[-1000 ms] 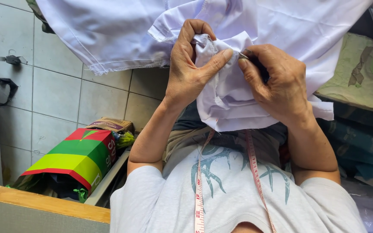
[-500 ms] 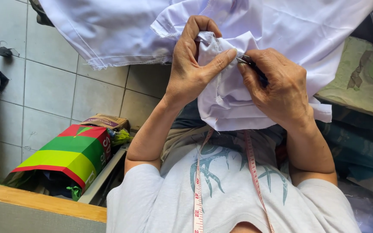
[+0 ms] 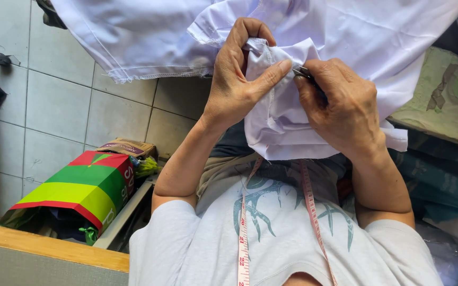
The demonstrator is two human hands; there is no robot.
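Two bare hands entered, both busy on one item: a large sheet of thin white woven fabric (image 3: 345,32) with stitched hems, hanging from above and bunched over my lap. Left hand (image 3: 239,79): fingers curled tight, pinching a raised fold of the cloth between thumb and forefinger. Right hand (image 3: 340,106): fingers closed narrowly round a small dark metal tool (image 3: 304,72), whose tip meets the fold just beside the left thumb. Handling note, as I judge it: keep the fold taut with the left pinch, work the tip only along the stitch line, and move in small bites so that the weave is not nicked. One pink-and-white cloth measuring tape (image 3: 244,233) lies round the neck and down a pale grey printed T-shirt (image 3: 282,243). One red, green and yellow cardboard box (image 3: 80,185) stands on the grey tiled floor (image 3: 43,111) to the left, near a strip of pale wooden bench edge (image 3: 43,246). Not made out: the tool's kind, since the right palm covers nearly all of it; the seam itself, buried in the folds; the upper reach of the fabric, cut off by the frame; the dim clutter at right.
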